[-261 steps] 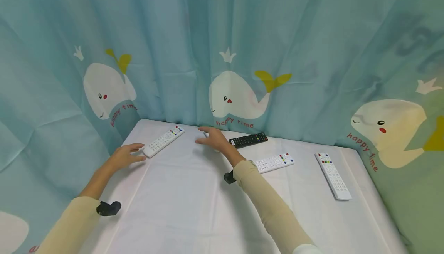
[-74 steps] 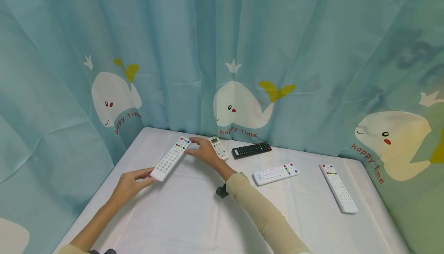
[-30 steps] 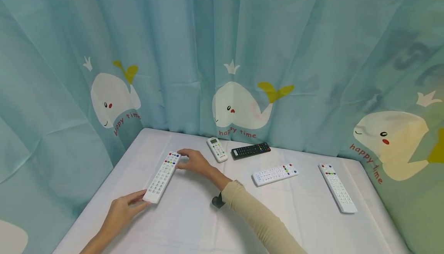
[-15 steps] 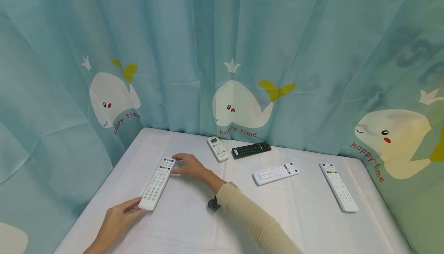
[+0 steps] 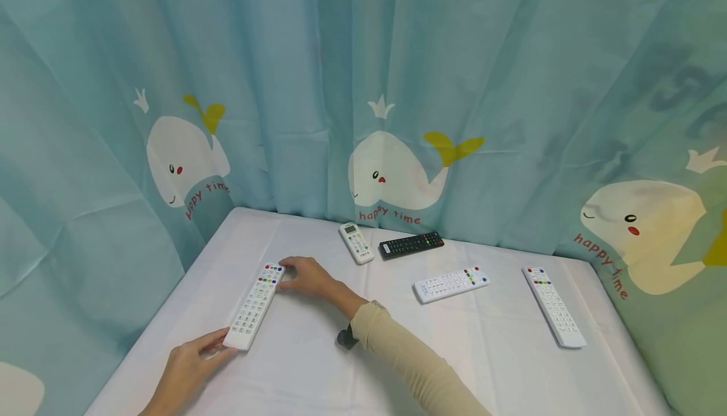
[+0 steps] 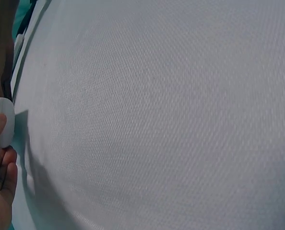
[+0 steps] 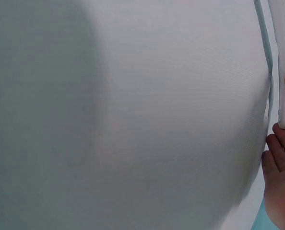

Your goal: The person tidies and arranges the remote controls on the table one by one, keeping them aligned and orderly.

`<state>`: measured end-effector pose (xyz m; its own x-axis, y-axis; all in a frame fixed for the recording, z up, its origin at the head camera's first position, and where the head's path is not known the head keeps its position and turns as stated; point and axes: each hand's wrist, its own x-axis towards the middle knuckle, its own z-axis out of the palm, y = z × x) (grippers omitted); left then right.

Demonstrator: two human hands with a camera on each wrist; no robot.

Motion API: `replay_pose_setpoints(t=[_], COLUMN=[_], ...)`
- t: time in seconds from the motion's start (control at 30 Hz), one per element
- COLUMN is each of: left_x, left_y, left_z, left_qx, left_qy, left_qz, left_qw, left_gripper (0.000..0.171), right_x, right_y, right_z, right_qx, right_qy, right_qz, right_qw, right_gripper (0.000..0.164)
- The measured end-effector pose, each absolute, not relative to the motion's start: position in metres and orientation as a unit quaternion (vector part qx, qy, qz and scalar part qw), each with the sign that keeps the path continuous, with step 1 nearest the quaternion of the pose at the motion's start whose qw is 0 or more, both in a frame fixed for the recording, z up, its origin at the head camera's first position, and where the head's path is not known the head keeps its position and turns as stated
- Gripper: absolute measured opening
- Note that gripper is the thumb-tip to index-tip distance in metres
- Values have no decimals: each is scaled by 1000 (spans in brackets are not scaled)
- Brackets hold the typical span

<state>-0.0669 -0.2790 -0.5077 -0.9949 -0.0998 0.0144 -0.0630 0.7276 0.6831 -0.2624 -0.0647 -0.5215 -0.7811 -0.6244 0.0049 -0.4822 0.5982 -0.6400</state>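
Note:
A long white TV remote (image 5: 255, 305) with coloured buttons at its far end slants across the left part of the table. My left hand (image 5: 184, 365) pinches its near end. In the left wrist view, the thumb is against one side of the remote (image 6: 6, 122) and fingertips are at the other. The far end is pinched by my right hand (image 5: 311, 278). In the right wrist view, thumb and fingertips meet the remote (image 7: 284, 52) along the frame's edge. The wrist views suggest it is close above the cloth; whether any part touches, I cannot tell.
On the white-covered table (image 5: 318, 365), a small white remote with a screen (image 5: 356, 243) and a black remote (image 5: 411, 245) lie at the back. Two more white remotes lie on the right, one sideways (image 5: 451, 285), one lengthwise (image 5: 553, 307). A whale-print curtain (image 5: 295, 151) encloses the table.
Earlier the white TV remote lay at the back left with neither hand gripping it. Both hands then took its ends and brought it towards me, lower over the table, slowing lately.

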Motion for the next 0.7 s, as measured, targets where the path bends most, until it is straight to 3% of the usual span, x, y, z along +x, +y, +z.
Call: replay_pose_setpoints(t=[0.33,0.7], left_x=[-67,-61], left_y=[-271,-270], left_z=[-514,-522], left_qx=[73,65], left_qy=[-925,-923], left_qz=[-372,-380], left_qw=[-8,12], left_gripper=[50,45], right_x=[-259,-256], right_y=[-58,-57], right_z=[-521,-526], right_qx=[-319,-324], right_qy=[890,891], right_qz=[-307,-300], right_qw=[111,106], right_gripper=[58,58])
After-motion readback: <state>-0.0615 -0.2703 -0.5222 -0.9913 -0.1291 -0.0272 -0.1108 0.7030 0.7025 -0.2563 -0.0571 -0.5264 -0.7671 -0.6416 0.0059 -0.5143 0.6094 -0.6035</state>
